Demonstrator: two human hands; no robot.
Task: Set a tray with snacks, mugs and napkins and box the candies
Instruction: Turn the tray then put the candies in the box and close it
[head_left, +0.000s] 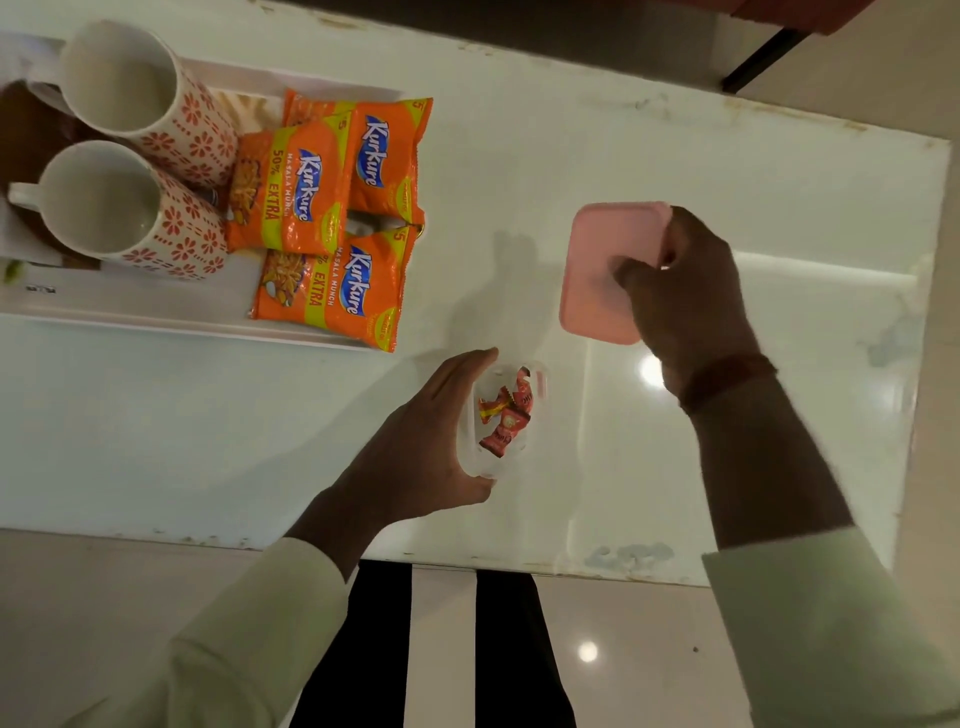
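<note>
A small clear plastic box (535, 410) stands near the table's front edge with several red-wrapped candies (504, 415) inside. My left hand (431, 436) cups its left side. My right hand (691, 291) grips the pink lid (597, 260) by its right edge, up and to the right of the box. On the white tray (156, 322) at the left lie three orange Kurkure snack packets (322, 208) and two white mugs with red flower patterns (135, 156). A brownish patch shows under the mugs; I cannot tell what it is.
The pale glossy table (675, 130) stretches to the right and far side, with its front edge just below the box. Glare spots shine near my right wrist. Floor and dark trouser legs show below the table edge.
</note>
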